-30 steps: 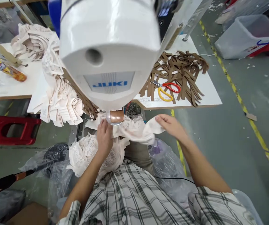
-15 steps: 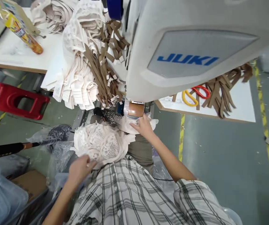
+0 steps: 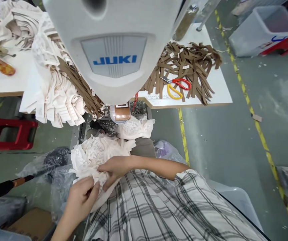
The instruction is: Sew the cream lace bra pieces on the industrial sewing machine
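A cream lace bra (image 3: 93, 151) lies bunched over my lap, below the sewing machine's head. My left hand (image 3: 83, 195) pinches the near edge of its fabric between thumb and fingers. Reaching across from the right, my right hand (image 3: 117, 167) grips the same bra just beside the left fingertips; part of its grip is hidden in the folds. Another cream lace piece with cups (image 3: 136, 128) hangs at the needle area, under the machine's brown-and-clear guard (image 3: 122, 113). Neither hand touches that piece.
The white JUKI sewing machine (image 3: 108, 57) rises in front. Stacked cream bra parts (image 3: 58, 97) and brown straps (image 3: 83, 90) lie at left. More brown straps (image 3: 196, 63) and red-yellow scissors (image 3: 175, 88) rest on the right tabletop. A red stool (image 3: 15, 144) stands left.
My right hand has left the piece at the machine and come down left onto the bra in my lap. My left hand now pinches the fabric. The camera view has shifted right.
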The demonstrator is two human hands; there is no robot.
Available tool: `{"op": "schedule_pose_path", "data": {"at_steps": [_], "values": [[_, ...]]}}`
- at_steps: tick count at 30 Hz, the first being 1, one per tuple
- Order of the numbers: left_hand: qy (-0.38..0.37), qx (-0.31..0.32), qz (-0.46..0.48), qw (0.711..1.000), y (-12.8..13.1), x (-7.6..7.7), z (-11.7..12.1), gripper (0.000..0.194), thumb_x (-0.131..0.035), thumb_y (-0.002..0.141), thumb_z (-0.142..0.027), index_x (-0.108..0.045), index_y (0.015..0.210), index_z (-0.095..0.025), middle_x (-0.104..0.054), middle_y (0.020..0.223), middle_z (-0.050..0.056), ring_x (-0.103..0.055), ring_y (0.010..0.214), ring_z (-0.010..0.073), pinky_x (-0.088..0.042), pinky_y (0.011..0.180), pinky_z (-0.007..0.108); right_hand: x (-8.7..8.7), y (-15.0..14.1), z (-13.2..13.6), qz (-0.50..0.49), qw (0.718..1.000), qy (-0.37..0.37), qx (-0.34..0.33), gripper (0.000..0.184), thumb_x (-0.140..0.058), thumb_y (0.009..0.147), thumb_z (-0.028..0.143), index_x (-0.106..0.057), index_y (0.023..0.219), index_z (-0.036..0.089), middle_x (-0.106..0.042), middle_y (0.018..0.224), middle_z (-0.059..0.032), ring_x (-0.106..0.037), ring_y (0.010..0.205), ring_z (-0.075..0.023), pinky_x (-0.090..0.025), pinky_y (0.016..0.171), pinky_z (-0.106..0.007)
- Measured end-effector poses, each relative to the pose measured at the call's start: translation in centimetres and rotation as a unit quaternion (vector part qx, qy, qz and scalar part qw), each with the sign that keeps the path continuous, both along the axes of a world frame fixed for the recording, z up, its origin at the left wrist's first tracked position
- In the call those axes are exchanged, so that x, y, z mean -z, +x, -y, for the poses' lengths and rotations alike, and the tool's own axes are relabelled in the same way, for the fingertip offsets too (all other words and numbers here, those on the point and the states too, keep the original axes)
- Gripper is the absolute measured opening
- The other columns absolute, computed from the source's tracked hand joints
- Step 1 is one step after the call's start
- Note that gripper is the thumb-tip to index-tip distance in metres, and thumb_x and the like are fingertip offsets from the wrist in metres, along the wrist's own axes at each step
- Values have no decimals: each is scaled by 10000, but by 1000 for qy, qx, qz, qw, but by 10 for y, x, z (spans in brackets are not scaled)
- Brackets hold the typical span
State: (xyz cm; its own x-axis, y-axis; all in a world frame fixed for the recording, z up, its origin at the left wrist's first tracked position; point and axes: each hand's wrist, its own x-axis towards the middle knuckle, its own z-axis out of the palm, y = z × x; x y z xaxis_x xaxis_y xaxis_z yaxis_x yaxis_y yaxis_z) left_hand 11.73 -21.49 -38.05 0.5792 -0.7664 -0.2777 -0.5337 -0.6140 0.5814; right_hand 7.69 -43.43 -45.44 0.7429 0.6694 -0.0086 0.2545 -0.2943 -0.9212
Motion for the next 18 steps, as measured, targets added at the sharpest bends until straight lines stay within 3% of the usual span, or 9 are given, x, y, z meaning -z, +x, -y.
{"op": "schedule_pose_path", "data": {"at_steps": [2, 4, 6, 8, 10, 11, 15, 18], "values": [[-118, -65, 42, 990, 13, -19, 16, 177, -558, 931, -292, -571, 783, -197, -595, 774, 17, -565, 748, 157, -420, 721, 261, -29, -10, 19, -26, 998, 56, -13, 474, -573, 912, 647, -668, 951, 184, -638, 696, 26, -567, 626, -120, -393, 607, -218], [-170, -137, -4, 976, 28, -20, 37, 162, -623, 904, -357, -616, 953, -203, -635, 913, 39, -583, 859, 178, -447, 828, 291, -56, -26, 41, 12, 995, 94, 40, 391, -579, 947, 562, -682, 918, 186, -646, 713, 20, -570, 650, -106, -373, 616, -203], [-159, -158, -198, 954, 39, -6, 60, 302, -604, 906, -486, -602, 868, -186, -591, 782, 20, -544, 716, 154, -451, 718, 277, -75, -43, 62, 56, 988, 90, 114, 331, -609, 946, 492, -697, 886, 179, -670, 722, 3, -581, 662, -109, -359, 602, -204], [-161, -152, -385, 896, 45, 11, 82, 463, -593, 866, -625, -553, 756, -177, -503, 646, -12, -456, 575, 119, -392, 579, 247, -86, -60, 81, 75, 978, 69, 184, 303, -617, 945, 433, -695, 811, 173, -660, 672, 0, -564, 613, -108, -339, 570, -210], [-187, -141, -457, 858, 47, 19, 101, 510, -620, 822, -673, -554, 761, -171, -505, 643, -15, -446, 562, 109, -370, 553, 234, -92, -76, 97, 56, 968, 39, 241, 282, -603, 954, 383, -693, 789, 173, -662, 663, 0, -564, 596, -110, -350, 576, -213], [-194, -124, -453, 861, 47, 19, 109, 487, -628, 833, -649, -568, 781, -168, -524, 667, -10, -460, 583, 109, -374, 565, 230, -94, -83, 105, 31, 965, 16, 259, 270, -588, 963, 368, -701, 811, 175, -673, 682, -3, -579, 608, -116, -368, 594, -215], [-151, -5, -311, 938, 44, -2, 137, 365, -561, 948, -451, -590, 735, -156, -533, 692, -3, -446, 631, 103, -346, 582, 219, -95, -96, 133, -113, 949, -125, 266, 352, -629, 921, 486, -703, 1093, 187, -741, 890, -58, -674, 774, -210, -465, 688, -278], [-143, 83, -267, 949, 39, -20, 158, 301, -512, 981, -364, -639, 810, -151, -579, 729, 8, -464, 646, 106, -348, 591, 230, -88, -88, 145, -106, 915, -135, 365, 916, -786, 727, 622, -449, 1475, 214, -624, 1357, -157, -618, 1177, -330, -499, 917, -402]]}}
